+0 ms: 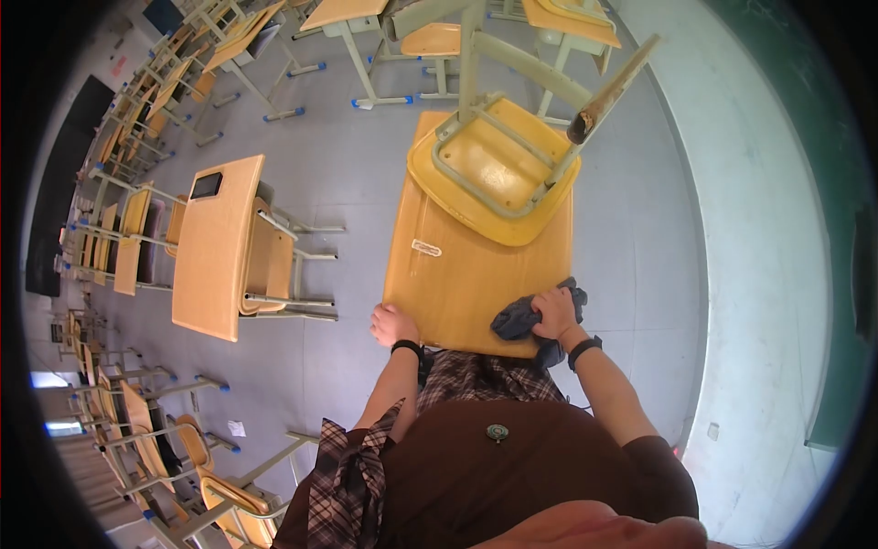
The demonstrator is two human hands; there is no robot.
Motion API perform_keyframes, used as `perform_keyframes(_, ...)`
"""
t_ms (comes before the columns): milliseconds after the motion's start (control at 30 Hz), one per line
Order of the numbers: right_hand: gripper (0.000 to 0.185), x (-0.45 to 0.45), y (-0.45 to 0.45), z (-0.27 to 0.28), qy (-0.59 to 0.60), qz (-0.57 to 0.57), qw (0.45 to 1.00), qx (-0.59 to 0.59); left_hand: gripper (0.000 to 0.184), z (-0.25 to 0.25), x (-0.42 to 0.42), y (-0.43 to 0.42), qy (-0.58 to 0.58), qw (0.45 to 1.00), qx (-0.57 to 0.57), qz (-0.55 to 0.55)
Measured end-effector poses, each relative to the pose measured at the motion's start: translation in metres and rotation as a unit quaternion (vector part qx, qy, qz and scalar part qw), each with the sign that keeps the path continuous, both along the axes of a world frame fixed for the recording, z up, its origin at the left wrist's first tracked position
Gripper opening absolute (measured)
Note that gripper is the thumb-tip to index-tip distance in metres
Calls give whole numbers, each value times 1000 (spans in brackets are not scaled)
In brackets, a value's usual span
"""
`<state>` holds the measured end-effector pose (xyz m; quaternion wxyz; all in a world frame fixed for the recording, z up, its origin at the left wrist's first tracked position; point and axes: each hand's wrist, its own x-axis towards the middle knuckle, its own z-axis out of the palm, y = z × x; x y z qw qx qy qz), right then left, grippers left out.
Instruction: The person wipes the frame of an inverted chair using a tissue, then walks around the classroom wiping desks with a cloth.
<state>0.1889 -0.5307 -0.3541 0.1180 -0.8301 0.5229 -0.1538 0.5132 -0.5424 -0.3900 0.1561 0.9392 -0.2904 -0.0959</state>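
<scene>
A yellow wooden desk (476, 293) stands right in front of me in the head view. My right hand (555, 313) is closed around a dark grey cloth (518, 317), which lies bunched on the desktop's near right corner and hangs partly over the edge. At the near left corner, my left hand (395, 325) grips the desk's edge with its fingers curled. An upturned chair (498, 156) rests seat-down on the far part of the desktop, legs in the air. A pale strip-shaped mark (426, 248) shows on the wood between chair and left hand.
Another desk (215, 252) with a dark phone-like object (207, 186) on it stands to the left, its chair (272, 261) tucked beside it. Rows of desks and chairs fill the far and left sides. A white wall (750, 274) with a green board (837, 384) runs along the right.
</scene>
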Motion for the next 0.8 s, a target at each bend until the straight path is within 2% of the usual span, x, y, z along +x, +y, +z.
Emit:
perform_keyframes(500,28,-33,-104,-9,43,-61,997,5,34,3,1,3,15,999,-2,-33)
perform_keyframes(800,28,-34,-113,-12,20,-63,998,-16,33,-3,5,3,6,999,4,-32)
